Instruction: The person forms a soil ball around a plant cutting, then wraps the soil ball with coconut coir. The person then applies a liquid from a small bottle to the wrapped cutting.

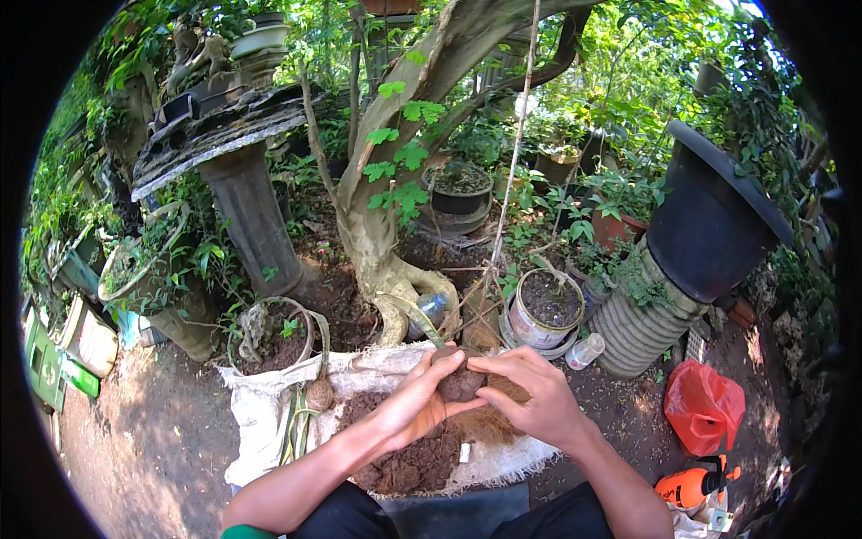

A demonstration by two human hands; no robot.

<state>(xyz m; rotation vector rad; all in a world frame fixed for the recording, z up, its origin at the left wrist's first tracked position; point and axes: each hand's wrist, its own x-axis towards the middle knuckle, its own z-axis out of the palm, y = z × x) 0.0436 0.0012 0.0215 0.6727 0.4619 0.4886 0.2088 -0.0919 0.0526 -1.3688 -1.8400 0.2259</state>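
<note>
A rounded ball of dark moist soil is held between my two hands, above a white woven sack. My left hand cups it from the left, thumb across its top. The fingertips and thumb of my right hand press on its right side. From the top of the ball a long green, yellow-edged leaf leans up and left. Below my hands lies a heap of loose brown soil. Brown coconut fibre sits beside it, partly hidden by my right hand.
Left on the sack are a brown fibre-wrapped ball and strap-like leaves. A small white cylinder lies near the soil. Beyond stand a tree trunk and a soil-filled bucket. At right are a red plastic bag and an orange spray bottle.
</note>
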